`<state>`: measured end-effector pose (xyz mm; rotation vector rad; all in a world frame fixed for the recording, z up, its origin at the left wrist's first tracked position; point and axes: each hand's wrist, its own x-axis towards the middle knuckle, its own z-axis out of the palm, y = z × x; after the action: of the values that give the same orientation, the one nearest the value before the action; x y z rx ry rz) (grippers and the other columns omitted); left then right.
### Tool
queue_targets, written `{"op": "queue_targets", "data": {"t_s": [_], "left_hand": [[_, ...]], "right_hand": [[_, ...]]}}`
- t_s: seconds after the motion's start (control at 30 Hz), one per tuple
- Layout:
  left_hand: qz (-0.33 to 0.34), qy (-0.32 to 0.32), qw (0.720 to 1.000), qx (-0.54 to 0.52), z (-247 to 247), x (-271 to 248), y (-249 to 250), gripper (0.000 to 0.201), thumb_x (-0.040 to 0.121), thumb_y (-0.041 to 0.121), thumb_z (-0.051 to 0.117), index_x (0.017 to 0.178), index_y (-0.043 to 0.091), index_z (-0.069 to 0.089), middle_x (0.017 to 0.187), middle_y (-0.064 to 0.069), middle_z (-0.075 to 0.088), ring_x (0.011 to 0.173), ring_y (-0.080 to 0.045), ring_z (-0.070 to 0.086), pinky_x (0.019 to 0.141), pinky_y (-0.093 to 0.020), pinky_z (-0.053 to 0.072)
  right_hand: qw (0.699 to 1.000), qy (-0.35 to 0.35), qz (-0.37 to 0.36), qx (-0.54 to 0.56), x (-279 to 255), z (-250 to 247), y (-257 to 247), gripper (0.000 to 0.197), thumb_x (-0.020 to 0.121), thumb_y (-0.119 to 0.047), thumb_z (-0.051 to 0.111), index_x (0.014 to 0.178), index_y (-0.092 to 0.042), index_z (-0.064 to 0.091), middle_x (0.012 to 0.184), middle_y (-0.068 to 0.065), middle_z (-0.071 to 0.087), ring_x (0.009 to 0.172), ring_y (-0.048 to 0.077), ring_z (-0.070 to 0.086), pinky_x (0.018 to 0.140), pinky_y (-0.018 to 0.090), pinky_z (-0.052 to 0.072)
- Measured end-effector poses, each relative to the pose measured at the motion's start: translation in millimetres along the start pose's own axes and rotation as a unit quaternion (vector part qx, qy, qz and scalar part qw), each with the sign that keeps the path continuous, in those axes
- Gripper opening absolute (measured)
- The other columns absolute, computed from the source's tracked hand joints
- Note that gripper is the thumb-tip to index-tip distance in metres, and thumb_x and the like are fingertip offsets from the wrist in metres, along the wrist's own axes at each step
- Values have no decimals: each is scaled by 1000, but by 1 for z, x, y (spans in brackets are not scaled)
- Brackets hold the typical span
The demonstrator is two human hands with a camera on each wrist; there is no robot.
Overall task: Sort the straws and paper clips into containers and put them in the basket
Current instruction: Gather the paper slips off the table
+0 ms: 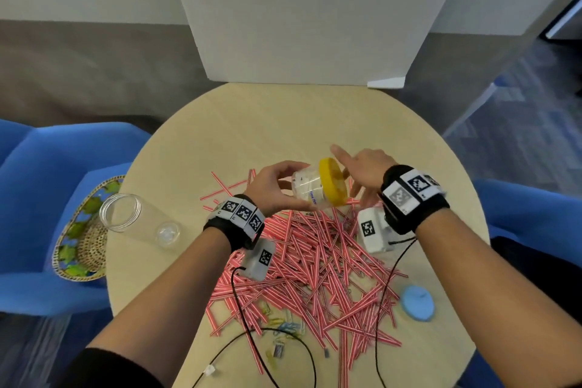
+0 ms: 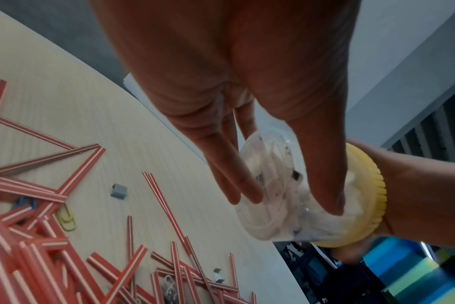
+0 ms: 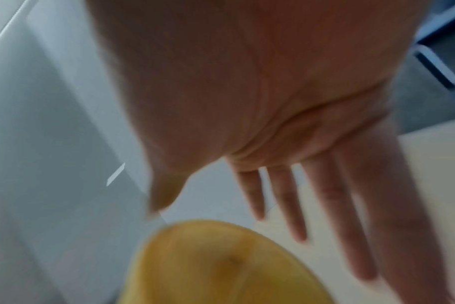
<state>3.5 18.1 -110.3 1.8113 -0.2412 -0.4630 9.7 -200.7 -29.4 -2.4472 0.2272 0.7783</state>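
Note:
My left hand (image 1: pixel 291 186) grips a small clear jar (image 1: pixel 308 191) lying sideways above the table, thumb on one side and fingers on the other (image 2: pixel 286 202). The jar (image 2: pixel 270 218) holds pale contents I cannot identify and wears a yellow lid (image 1: pixel 333 181) facing right. My right hand (image 1: pixel 357 173) is at that lid (image 2: pixel 372 197) with its fingers straight and spread (image 3: pixel 299 205), the palm over the lid (image 3: pixel 221 267). Red-and-white straws (image 1: pixel 315 261) lie heaped below. Coloured paper clips (image 1: pixel 286 326) are scattered at the heap's near edge.
A tall clear jar (image 1: pixel 138 217) lies on its side at the table's left. A woven basket (image 1: pixel 82 230) sits on the blue chair beyond it. A blue lid (image 1: pixel 417 302) rests at the right. Small metal staples (image 2: pixel 118 192) lie among stray straws.

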Motion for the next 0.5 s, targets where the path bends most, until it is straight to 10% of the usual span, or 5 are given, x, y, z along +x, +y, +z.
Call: {"op": "queue_targets", "data": {"t_s": [0.1,0.2,0.5], "left_hand": [[-2,10,1000,-10,0,-2,0,84,51,31,97,126,21,60,114,8,68,101,-8,67,89,-34,57],[-13,5,1000,-5,-2,-2,0,84,50,34,96,126,20,61,113,8,69,100,-8,68,89,-34,57],[-17,-66,994,91,0,4,-8,80,55,28,95,128,24,60,117,10,65,96,-7,67,77,-24,59]], "right_hand": [[988,-56,-113,84,1,-3,6,85,69,-75,63,141,-34,45,137,-1,53,97,20,69,79,42,61],[974,-99,-160,128,1,0,13,79,68,-32,88,136,-40,48,131,1,51,93,23,71,73,44,62],[982,-69,-80,157,19,32,30,92,44,-69,87,126,-44,54,112,9,64,91,27,71,66,48,61]]}}
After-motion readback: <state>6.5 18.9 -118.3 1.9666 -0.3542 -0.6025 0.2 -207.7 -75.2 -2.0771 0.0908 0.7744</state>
